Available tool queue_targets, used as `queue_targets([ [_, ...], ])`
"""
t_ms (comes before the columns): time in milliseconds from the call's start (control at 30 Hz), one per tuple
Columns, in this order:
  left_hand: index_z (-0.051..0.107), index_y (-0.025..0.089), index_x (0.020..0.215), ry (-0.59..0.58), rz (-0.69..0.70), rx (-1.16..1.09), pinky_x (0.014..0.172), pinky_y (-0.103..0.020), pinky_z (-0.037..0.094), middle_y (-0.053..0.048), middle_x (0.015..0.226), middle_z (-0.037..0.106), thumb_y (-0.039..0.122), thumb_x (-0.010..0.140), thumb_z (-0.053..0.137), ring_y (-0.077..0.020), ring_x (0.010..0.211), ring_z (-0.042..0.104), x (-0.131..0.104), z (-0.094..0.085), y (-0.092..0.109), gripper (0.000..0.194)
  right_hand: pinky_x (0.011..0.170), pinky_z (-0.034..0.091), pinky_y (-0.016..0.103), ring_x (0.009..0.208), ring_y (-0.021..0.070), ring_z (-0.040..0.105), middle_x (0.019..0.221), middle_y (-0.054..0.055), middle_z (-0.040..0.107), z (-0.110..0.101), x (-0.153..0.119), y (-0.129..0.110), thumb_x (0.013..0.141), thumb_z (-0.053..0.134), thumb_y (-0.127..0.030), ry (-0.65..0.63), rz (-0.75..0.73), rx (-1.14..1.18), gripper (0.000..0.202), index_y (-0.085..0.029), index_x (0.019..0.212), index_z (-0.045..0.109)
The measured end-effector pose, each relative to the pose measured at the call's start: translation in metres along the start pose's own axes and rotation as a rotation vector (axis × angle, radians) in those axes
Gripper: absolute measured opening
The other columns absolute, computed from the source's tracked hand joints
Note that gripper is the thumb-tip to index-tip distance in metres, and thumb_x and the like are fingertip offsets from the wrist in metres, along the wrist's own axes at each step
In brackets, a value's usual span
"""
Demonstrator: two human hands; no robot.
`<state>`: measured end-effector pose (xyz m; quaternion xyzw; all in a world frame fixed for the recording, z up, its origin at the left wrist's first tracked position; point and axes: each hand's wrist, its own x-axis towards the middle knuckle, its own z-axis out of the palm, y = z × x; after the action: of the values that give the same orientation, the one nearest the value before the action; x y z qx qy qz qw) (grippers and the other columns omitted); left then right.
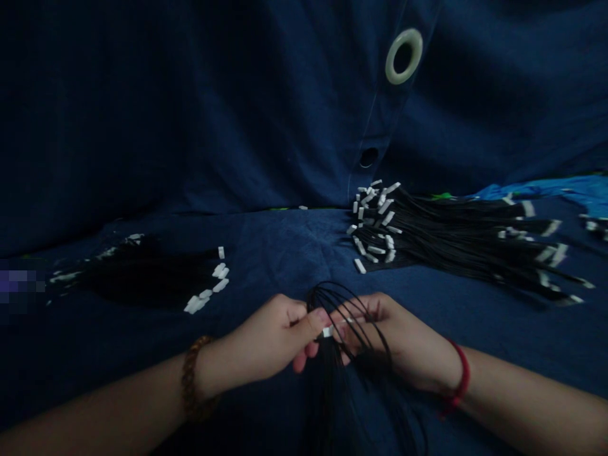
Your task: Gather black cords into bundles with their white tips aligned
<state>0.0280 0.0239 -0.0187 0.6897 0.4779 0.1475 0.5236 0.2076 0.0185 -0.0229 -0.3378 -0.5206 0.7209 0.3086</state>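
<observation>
Both hands meet low in the middle, over a loose bunch of thin black wires [327, 392] that loops above the fingers and hangs down between the wrists. My left hand [280, 329], with a brown beaded bracelet, pinches a small white connector [327, 331] between thumb and fingers. From the other side my right hand [384, 335], wearing a red cord, closes its thumb and fingers around the wires near that connector. A bit of white shows between its fingers too. The looped wires partly cover the right fingers.
A large pile of black wires with white connector ends [441, 234] lies at the right. At the left rests a smaller wire bundle [152, 278]. Dark blue cloth [285, 240] covers the surface; a curtain with a metal ring [390, 63] hangs behind. Blue material [536, 188] lies far right.
</observation>
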Motion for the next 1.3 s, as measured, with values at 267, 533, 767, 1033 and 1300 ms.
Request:
queue_targets([
  [267, 0.049, 0.015, 0.056, -0.085, -0.116, -0.216, 0.038, -0.019, 0.024, 0.003, 0.041, 0.048, 0.057, 0.079, 0.034, -0.0060, 0.035, 0.035, 0.001, 0.001, 0.004, 0.051, 0.052, 0.042, 0.018, 0.054, 0.0079, 0.055, 0.067, 0.003, 0.062, 0.001, 0.001, 0.007, 0.070, 0.070, -0.032, -0.004, -0.027, 0.075, 0.027, -0.011, 0.081, 0.058],
  [533, 0.060, 0.014, 0.061, -0.108, 0.016, -0.104, 0.037, -0.017, 0.030, 0.003, 0.043, 0.048, 0.054, 0.082, 0.034, -0.0069, 0.038, 0.041, 0.001, 0.003, -0.003, 0.052, 0.051, 0.045, 0.016, 0.052, 0.0064, 0.056, 0.062, 0.000, 0.061, 0.004, 0.000, 0.011, 0.066, 0.074, -0.032, 0.010, -0.051, 0.098, 0.029, -0.012, 0.072, 0.053],
  [767, 0.061, 0.015, 0.068, -0.098, 0.043, -0.103, 0.042, -0.020, 0.034, 0.002, 0.049, 0.050, 0.055, 0.082, 0.036, -0.0086, 0.043, 0.044, 0.005, 0.004, -0.017, 0.049, 0.049, 0.044, 0.017, 0.050, 0.0072, 0.055, 0.058, 0.000, 0.060, 0.007, 0.000, 0.014, 0.073, 0.067, -0.036, 0.006, -0.113, 0.024, 0.028, -0.013, 0.074, 0.051],
  [1033, 0.060, 0.017, 0.079, -0.003, -0.079, -0.275, 0.034, -0.017, 0.025, 0.006, 0.050, 0.045, 0.060, 0.076, 0.044, -0.0060, 0.039, 0.037, 0.010, 0.012, -0.021, 0.046, 0.049, 0.041, 0.018, 0.058, 0.0082, 0.052, 0.071, 0.002, 0.056, 0.006, -0.007, 0.011, 0.083, 0.053, -0.033, -0.036, -0.156, -0.086, 0.023, -0.012, 0.092, 0.052],
  [1300, 0.054, 0.015, 0.068, -0.049, 0.095, -0.294, 0.037, -0.019, 0.025, 0.004, 0.051, 0.045, 0.052, 0.082, 0.040, -0.0069, 0.042, 0.036, 0.008, 0.016, -0.018, 0.042, 0.064, 0.041, 0.023, 0.071, 0.0109, 0.052, 0.078, 0.001, 0.056, 0.005, -0.011, 0.012, 0.077, 0.063, -0.022, -0.014, -0.246, -0.320, 0.016, -0.014, 0.085, 0.051],
])
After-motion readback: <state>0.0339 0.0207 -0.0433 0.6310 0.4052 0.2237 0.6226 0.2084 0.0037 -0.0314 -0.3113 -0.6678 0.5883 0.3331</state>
